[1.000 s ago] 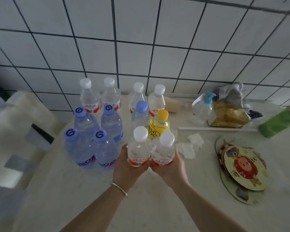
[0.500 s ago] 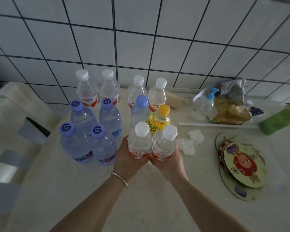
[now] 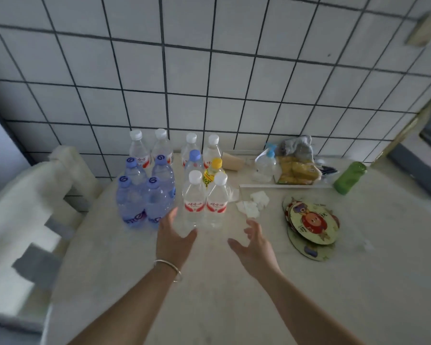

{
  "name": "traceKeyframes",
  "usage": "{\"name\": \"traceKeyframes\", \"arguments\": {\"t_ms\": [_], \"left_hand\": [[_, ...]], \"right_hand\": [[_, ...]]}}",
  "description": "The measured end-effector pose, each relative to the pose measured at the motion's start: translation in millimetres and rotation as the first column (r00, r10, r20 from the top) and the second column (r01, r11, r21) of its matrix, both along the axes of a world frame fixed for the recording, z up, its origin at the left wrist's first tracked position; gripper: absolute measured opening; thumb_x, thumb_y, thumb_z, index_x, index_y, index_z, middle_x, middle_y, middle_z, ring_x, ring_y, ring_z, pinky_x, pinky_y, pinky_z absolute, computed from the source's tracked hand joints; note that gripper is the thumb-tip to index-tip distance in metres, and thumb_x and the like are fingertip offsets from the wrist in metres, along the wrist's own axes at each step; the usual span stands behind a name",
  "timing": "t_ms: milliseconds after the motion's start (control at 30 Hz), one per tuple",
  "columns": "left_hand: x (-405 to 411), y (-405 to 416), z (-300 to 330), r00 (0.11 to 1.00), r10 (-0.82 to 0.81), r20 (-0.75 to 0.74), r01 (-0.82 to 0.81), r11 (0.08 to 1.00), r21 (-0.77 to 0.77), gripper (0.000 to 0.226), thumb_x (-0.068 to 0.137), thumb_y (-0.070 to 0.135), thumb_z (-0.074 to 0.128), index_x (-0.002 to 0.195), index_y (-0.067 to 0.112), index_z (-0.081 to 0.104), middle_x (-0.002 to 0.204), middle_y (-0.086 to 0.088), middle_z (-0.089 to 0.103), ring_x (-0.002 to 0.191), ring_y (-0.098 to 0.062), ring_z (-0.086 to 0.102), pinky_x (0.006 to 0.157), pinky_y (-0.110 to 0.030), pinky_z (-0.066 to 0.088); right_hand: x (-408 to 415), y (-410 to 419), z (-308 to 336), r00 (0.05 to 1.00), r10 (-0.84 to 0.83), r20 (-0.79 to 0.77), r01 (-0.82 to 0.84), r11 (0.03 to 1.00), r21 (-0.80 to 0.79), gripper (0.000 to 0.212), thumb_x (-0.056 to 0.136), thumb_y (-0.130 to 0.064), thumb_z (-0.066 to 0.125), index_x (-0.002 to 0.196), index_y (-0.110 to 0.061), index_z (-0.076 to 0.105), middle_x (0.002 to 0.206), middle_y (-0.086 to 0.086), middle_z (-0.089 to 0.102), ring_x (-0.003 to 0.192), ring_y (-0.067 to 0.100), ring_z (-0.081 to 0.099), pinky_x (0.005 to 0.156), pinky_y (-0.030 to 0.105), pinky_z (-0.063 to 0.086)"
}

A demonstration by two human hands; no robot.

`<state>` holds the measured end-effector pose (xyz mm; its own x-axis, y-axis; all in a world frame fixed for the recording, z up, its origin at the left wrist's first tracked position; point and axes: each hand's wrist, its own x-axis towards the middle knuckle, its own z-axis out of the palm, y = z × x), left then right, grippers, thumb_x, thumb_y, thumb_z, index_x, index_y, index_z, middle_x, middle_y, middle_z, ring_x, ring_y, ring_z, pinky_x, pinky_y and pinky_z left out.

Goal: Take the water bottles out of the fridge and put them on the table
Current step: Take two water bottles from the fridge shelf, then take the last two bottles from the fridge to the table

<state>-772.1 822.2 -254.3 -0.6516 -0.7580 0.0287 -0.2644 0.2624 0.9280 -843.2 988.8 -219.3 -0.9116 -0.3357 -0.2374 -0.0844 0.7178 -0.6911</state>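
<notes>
Both hands have let go: left hand point(image 3: 173, 239) and right hand point(image 3: 253, 247) hang open, empty, just short of the two white-capped bottles point(image 3: 205, 202) standing on the table point(image 3: 234, 295). This placing step looks finished; next probably means returning to the fridge, which is out of view.

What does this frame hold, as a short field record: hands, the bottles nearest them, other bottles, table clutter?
left hand: open, empty, just short of the front pair
right hand: open, empty
front pair: two white-capped bottles, upright on the table, side by side
blue-capped bottles: four grouped at left, one behind the front pair
yellow-capped bottle: behind the front pair
back row: four white-capped bottles by the wall
clutter: round coasters, green bottle
</notes>
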Motion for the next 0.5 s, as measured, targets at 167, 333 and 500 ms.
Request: {"name": "traceKeyframes", "arguments": {"t_ms": [167, 333, 500], "left_hand": [[81.9, 47.2, 23.5, 0.999, -0.033, -0.037, 0.028, 0.993, -0.113, 0.088, 0.058, 0.047, 0.063, 0.131, -0.001, 0.048, 0.123, -0.021, 0.053, 0.106, -0.026, 0.053, 0.094, -0.036, 0.044], [173.7, 107.6, 50.9, 0.996, -0.040, -0.081, 0.029, 0.991, -0.131, 0.068, 0.071, 0.019, 0.077, 0.131, 0.005, 0.047, 0.126, -0.015, 0.049, 0.100, -0.017, 0.051, 0.089, -0.025, 0.040], [253.0, 148.9, 83.8, 0.993, -0.052, -0.109, 0.039, 0.992, -0.120, 0.062, 0.074, 0.014, 0.075, 0.129, 0.010, 0.047, 0.124, -0.008, 0.048, 0.102, -0.017, 0.054, 0.089, -0.026, 0.042]], "right_hand": [[71.7, 46.3, 16.1, 1.000, 0.023, 0.013, -0.022, 0.998, -0.058, 0.069, 0.081, -0.043, 0.065, 0.138, -0.023, 0.031, 0.138, 0.001, 0.047, 0.122, 0.020, 0.049, 0.091, 0.037, 0.048], [165.3, 93.0, 34.5, 0.999, 0.042, -0.018, -0.044, 0.989, -0.144, 0.068, 0.081, -0.046, 0.064, 0.137, -0.023, 0.033, 0.136, 0.003, 0.048, 0.122, 0.020, 0.049, 0.098, 0.042, 0.045], [251.5, 113.9, 59.3, 0.995, 0.082, -0.062, -0.094, 0.972, -0.217, 0.065, 0.082, -0.044, 0.063, 0.136, -0.021, 0.034, 0.133, 0.004, 0.050, 0.119, 0.020, 0.050, 0.098, 0.041, 0.044]]}}
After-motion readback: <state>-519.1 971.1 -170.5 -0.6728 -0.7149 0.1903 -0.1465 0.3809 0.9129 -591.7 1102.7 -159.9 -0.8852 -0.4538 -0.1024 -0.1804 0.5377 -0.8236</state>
